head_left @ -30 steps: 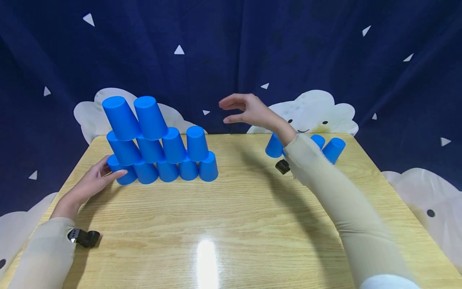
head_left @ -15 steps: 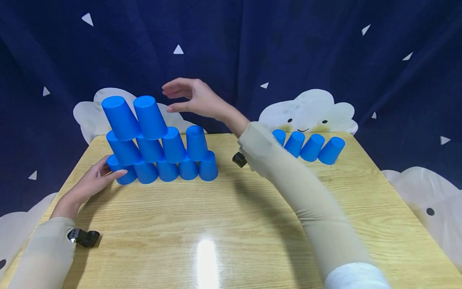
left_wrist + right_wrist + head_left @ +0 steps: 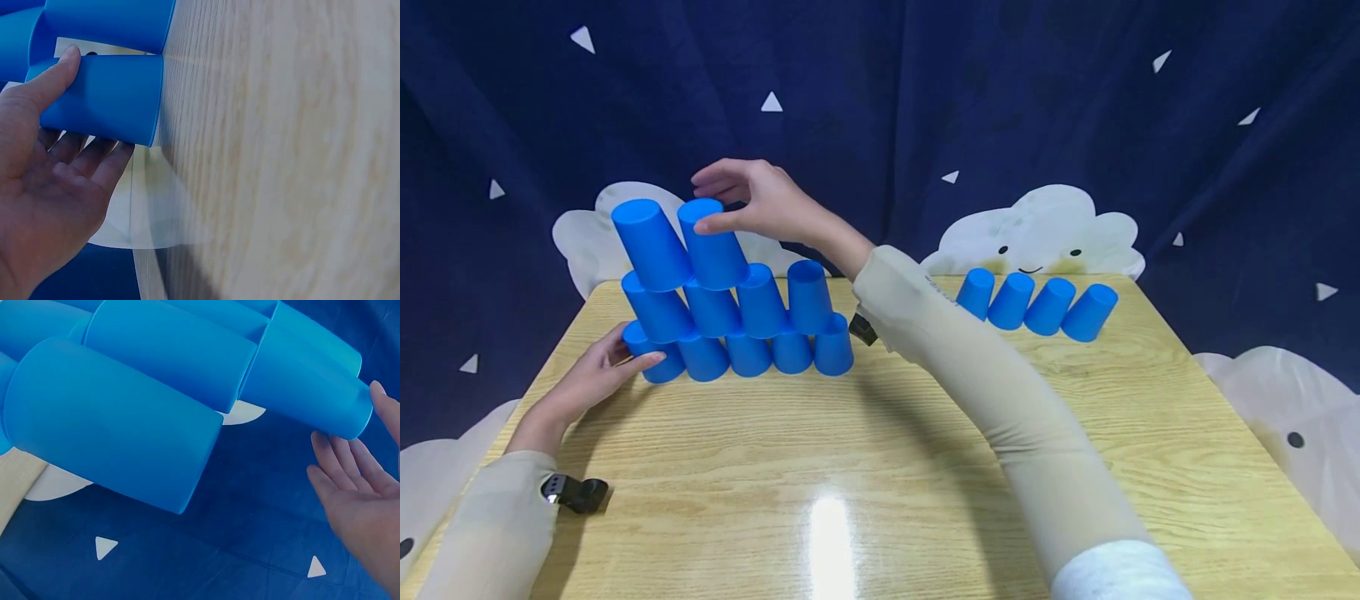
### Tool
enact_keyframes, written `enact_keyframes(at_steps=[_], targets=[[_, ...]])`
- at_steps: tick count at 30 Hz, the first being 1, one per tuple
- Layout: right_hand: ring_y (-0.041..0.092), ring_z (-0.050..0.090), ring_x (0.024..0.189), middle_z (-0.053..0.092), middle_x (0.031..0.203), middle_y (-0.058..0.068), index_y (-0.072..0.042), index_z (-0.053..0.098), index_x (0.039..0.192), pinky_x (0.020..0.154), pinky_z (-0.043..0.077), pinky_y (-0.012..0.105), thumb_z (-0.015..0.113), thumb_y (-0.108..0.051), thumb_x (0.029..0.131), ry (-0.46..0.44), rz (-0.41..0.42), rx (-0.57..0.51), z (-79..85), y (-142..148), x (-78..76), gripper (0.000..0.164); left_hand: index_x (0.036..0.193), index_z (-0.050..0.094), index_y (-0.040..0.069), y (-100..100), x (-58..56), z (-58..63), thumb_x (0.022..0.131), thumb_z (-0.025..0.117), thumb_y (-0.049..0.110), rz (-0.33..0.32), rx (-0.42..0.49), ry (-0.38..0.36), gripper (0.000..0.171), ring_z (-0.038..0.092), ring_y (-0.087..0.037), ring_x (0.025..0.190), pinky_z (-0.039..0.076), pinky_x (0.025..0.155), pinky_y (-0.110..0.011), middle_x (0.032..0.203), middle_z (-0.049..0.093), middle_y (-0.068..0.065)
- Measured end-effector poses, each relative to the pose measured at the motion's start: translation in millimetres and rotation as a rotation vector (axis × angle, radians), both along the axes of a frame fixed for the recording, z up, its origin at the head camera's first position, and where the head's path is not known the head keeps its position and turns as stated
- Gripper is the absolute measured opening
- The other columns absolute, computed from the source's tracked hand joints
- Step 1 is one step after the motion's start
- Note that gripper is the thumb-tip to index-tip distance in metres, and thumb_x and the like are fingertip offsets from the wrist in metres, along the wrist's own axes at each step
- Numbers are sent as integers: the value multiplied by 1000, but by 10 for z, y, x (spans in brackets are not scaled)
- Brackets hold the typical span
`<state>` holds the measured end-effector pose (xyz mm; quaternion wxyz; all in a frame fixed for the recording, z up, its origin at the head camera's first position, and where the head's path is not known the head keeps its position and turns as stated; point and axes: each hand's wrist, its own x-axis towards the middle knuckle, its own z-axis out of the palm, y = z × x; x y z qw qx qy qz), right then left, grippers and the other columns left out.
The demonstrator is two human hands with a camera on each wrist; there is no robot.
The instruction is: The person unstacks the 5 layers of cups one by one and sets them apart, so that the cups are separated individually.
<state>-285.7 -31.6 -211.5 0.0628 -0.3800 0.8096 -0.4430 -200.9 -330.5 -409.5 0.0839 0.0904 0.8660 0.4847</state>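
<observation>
Upside-down blue plastic cups stand in a stepped stack at the table's left, with two cups on its top level. In the head view my left hand (image 3: 597, 373) holds the leftmost bottom cup (image 3: 662, 364); the left wrist view shows the thumb across that cup (image 3: 103, 100) and the fingers along its other side. My right hand (image 3: 767, 200) is at the upper end of the right top cup (image 3: 713, 254). Its thumb overlaps the cup's front, and the fingers reach behind. In the right wrist view, thumb and loosely bent fingers (image 3: 350, 465) flank this cup's narrow end (image 3: 350, 412), fingertips right beside it.
Beside the right top cup stands the other top cup (image 3: 651, 250). Several more blue cups (image 3: 1049, 307) stand upside down in a row at the table's back right. A dark blue curtain (image 3: 850, 100) hangs behind the wooden table (image 3: 737, 467).
My right hand has swept left from above the middle of the table's back edge to the right top cup. My left hand and the stack have stayed in place.
</observation>
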Motion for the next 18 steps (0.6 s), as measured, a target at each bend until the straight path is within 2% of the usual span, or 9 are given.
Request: enact_keyframes(at_steps=[10,18], targets=[[10,63,107,62,130,5,-5,56,135,88,50,16,78,-19,85,-3,-3,38,-29,-6,16,57,157,6,3,8,2,5,103,53,26,-12,3,17,75,27,-60,133,24,101,-76,150,25,-38],[11,64,108,63,128,8,-2,57,133,91,49,17,79,-15,85,34,8,-22,49,132,3,54,156,6,2,29,-5,2,103,53,29,-9,2,9,76,26,-60,133,22,101,-77,151,24,-36]])
